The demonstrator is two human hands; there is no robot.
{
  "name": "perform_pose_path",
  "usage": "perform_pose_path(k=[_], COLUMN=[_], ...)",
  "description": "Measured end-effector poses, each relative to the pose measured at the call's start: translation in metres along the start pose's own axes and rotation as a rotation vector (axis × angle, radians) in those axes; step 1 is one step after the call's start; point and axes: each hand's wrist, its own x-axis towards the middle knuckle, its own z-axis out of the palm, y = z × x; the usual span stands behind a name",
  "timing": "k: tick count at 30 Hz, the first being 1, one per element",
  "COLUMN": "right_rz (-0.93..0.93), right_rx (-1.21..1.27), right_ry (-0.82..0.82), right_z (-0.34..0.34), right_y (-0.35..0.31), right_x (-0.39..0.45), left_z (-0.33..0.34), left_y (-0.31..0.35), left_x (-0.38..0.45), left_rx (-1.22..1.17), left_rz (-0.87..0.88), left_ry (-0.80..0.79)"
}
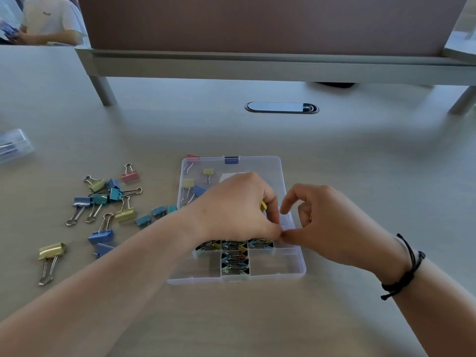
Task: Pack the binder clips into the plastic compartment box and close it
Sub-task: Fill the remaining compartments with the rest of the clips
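Note:
A clear plastic compartment box [292,269] lies open in the middle of the table, its lid [260,164] folded flat away from me. Several compartments hold packed binder clips [235,262]. My left hand [237,210] hovers over the box's middle and grips a yellow binder clip [263,205] in curled fingers. My right hand [332,225] is beside it over the box's right side with fingers curled; its thumb tip meets my left fingertips. Whether it holds anything is hidden. Several loose coloured clips [103,202] lie left of the box, and a few [208,172] show at the lid.
A large yellow clip [51,252] lies near the left front. A clear case [13,145] sits at the left edge. A raised shelf [257,65] and a cable grommet [282,107] are behind the box. A seated person [46,21] is at the far left.

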Motion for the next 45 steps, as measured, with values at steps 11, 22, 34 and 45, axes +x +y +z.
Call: perform_pose_path(k=[11,22,34,45], right_rz=[0.083,0.111,0.274,0.151], right_rx=[0.042,0.417,1.273,1.108], right_ry=[-0.016,-0.069,-0.111,-0.095], right_z=[0.004,-0.017,-0.008,-0.006], right_y=[0.0,-0.002,0.001,0.0], right_x=[0.002,0.0,0.006,0.003], left_z=[-0.004,-0.003,-0.007,-0.006], left_y=[0.001,-0.002,0.004,0.003], left_x=[0.002,0.001,-0.004,-0.008], left_rx=[0.02,0.005,-0.288,-0.187], left_rz=[-0.012,-0.016,-0.019,-0.024], left_ry=[-0.045,-0.035,0.085,0.168])
